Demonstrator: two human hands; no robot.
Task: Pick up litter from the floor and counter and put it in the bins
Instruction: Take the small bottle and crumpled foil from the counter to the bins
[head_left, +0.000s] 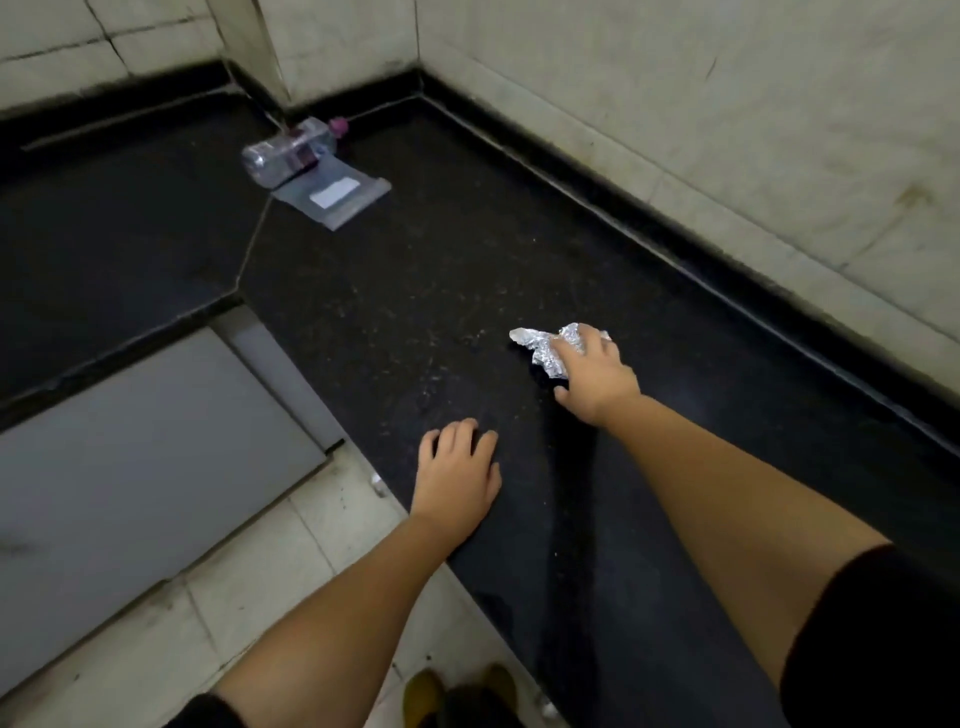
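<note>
Right hand on crumpled foil at the counter.

The right hand (592, 371) closes its fingers over a crumpled foil wad (545, 349) lying on the black counter (395, 312); foil juts out left of the grip. The left hand (457, 475) rests flat and empty near the counter edge, below-left of the grip. Far beyond and left of it lie a plastic bottle (291, 150) and a clear pouch (335, 195).

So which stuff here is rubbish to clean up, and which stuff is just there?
Rubbish to bin:
foil, under the right hand
bottle
plastic pouch

Just there:
counter
grey panel
floor tiles
wall
left hand, resting on the counter
</note>
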